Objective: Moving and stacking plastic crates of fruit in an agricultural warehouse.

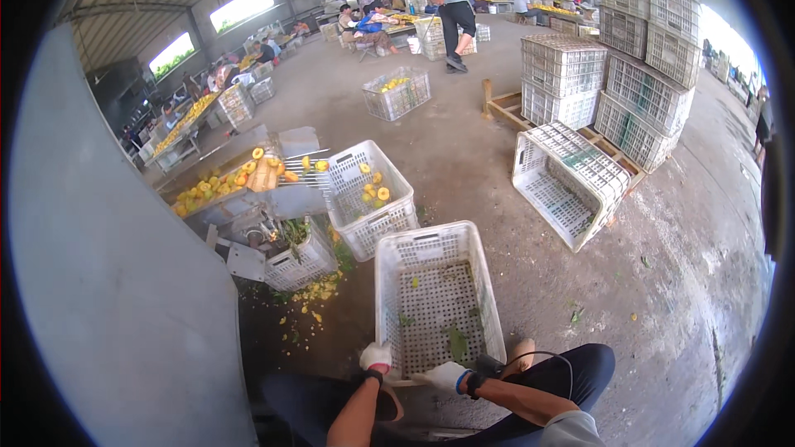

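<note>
A white perforated plastic crate (490, 304) stands on the floor right before me, with a few leaves (458, 344) and a small yellow bit on its bottom. My left hand (376, 358), in a white work glove, grips its near left corner. On the near rim, further right, lies my gloved right hand (444, 377), its fingers around the edge. Just beyond, a second white crate (407, 192) holds several yellow halved fruits (374, 191). Metal rods (310, 175) lead to it from a trough of yellow fruit (217, 186).
A grey panel (136, 248) rises at my left. Fruit scraps (317, 292) litter the floor beside a crate of leaves (301, 261). Rightward, a crate (568, 183) lies on its side by stacked crates (649, 93) on a wooden pallet (512, 113). A person (448, 6) walks ahead; others sit at tables.
</note>
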Action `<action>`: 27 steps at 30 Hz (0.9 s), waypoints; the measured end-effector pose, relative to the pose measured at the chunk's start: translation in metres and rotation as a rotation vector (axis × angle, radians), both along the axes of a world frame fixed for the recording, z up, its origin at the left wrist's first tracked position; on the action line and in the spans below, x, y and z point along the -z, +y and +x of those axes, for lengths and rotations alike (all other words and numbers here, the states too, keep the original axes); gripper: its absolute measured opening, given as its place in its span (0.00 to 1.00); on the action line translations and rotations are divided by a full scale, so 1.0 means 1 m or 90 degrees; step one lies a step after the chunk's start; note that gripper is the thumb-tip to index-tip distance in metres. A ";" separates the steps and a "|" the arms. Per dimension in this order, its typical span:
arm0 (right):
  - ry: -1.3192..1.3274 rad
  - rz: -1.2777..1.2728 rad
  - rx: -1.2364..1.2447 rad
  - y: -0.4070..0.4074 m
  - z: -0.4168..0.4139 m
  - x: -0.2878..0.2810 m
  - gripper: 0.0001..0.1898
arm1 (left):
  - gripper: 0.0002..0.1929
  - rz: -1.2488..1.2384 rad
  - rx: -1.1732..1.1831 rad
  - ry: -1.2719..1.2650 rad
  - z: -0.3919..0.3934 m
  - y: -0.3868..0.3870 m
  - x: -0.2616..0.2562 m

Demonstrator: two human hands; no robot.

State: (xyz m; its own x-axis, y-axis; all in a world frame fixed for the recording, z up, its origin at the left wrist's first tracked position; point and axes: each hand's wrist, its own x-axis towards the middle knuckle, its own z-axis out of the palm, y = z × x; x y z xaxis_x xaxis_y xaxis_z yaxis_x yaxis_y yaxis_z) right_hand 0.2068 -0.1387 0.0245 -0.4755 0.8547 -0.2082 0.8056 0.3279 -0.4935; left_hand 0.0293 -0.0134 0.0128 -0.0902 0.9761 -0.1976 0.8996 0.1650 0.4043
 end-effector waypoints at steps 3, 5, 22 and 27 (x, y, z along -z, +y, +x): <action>0.002 0.082 -0.048 -0.006 0.011 -0.008 0.13 | 0.23 0.058 -0.072 -0.002 -0.015 -0.017 0.009; -0.088 0.139 0.018 0.001 0.024 -0.011 0.11 | 0.22 0.046 -0.135 -0.001 -0.012 -0.016 0.011; -0.196 0.090 0.125 0.046 0.118 -0.140 0.12 | 0.20 0.136 -0.146 -0.050 -0.006 0.062 0.017; -0.123 0.154 0.128 0.032 0.123 -0.178 0.11 | 0.19 0.146 -0.135 -0.056 -0.007 0.058 0.015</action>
